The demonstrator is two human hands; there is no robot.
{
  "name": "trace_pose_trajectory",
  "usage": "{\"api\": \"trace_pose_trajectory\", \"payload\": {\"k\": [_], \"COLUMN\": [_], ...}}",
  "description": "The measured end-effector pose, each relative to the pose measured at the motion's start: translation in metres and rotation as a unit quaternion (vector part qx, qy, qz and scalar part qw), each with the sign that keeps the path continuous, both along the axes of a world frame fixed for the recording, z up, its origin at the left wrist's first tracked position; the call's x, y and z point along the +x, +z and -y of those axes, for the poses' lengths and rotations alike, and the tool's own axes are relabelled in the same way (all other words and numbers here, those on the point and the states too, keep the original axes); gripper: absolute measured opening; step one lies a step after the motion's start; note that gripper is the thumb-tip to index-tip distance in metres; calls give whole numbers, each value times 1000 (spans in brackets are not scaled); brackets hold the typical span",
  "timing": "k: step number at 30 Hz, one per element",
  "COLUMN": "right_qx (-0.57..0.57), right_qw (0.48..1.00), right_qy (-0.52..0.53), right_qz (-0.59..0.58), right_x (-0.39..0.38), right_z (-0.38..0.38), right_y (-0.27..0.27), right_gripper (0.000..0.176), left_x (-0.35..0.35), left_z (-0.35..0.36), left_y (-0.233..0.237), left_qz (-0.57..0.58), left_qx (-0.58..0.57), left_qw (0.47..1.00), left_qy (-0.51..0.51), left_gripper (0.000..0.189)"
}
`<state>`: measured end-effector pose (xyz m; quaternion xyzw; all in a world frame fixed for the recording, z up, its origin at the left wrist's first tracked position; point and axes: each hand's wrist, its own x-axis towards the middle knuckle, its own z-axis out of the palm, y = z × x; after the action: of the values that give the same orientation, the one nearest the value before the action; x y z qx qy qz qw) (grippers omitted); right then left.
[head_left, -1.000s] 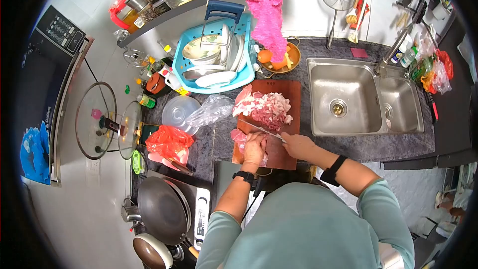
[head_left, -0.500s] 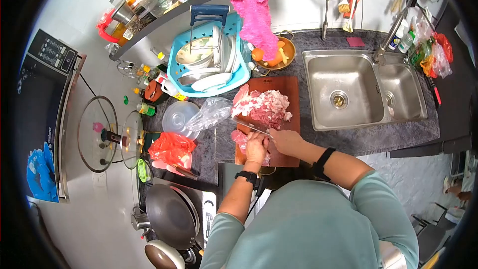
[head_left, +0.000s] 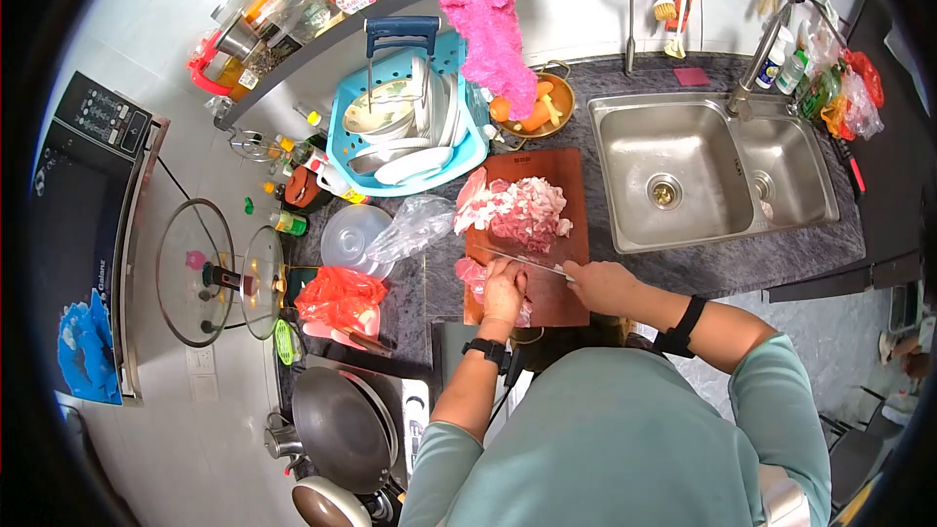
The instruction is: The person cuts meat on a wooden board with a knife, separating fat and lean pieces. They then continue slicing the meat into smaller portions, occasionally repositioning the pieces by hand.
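Note:
My right hand [head_left: 597,287] is closed round the handle of a kitchen knife [head_left: 527,261], whose blade points left over the cutting board [head_left: 571,205]. Close to the blade, my left hand [head_left: 503,293] presses with bent fingers on a piece of raw meat [head_left: 472,273] at the board's near left. Part of that piece is hidden under the hand. Farther up the board lies a heap of chopped raw meat [head_left: 522,213], pink with white fat.
A blue dish basket [head_left: 342,161] with bowls and plates stands behind the board, beside a metal bowl [head_left: 558,124] of orange and yellow pieces. To the right is a double sink [head_left: 673,146]. Left are a clear plastic bag [head_left: 410,226], red bag [head_left: 340,295] and wok [head_left: 342,429].
My right hand has moved to the right with the knife, drawing the blade away from the left hand. The left hand stays on the meat. The view has shifted slightly.

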<state>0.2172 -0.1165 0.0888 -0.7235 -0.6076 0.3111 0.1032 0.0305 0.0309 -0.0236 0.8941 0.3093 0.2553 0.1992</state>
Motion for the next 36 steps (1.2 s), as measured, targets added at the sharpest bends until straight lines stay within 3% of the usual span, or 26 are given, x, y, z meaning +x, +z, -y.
{"api": "trace_pose_trajectory", "payload": {"k": [8,12,24,32,36], "right_qx": [108,136,10,99,93], "right_qw": [994,990,1000,994,995], "right_qy": [-7,-8,3,-4,-14], "right_qz": [-25,-36,-14,-35,-32], "right_x": [-28,-23,-2,-29,-21], "right_z": [-66,-62,-6,-72,-53], "right_y": [-66,-68,-12,-63,-58], "right_gripper": [22,22,23,24,24], "left_x": [1,-3,-4,-3,-6], "left_z": [-3,-3,-1,-3,-1], "left_y": [-1,-2,-5,-2,-6], "left_qz": [-6,0,-1,-19,-2], "left_qx": [-9,1,-15,-11,13], "left_qw": [1000,999,1000,999,1000], "left_qy": [-25,-50,-23,-28,-8], "left_gripper": [17,19,21,21,19]}}
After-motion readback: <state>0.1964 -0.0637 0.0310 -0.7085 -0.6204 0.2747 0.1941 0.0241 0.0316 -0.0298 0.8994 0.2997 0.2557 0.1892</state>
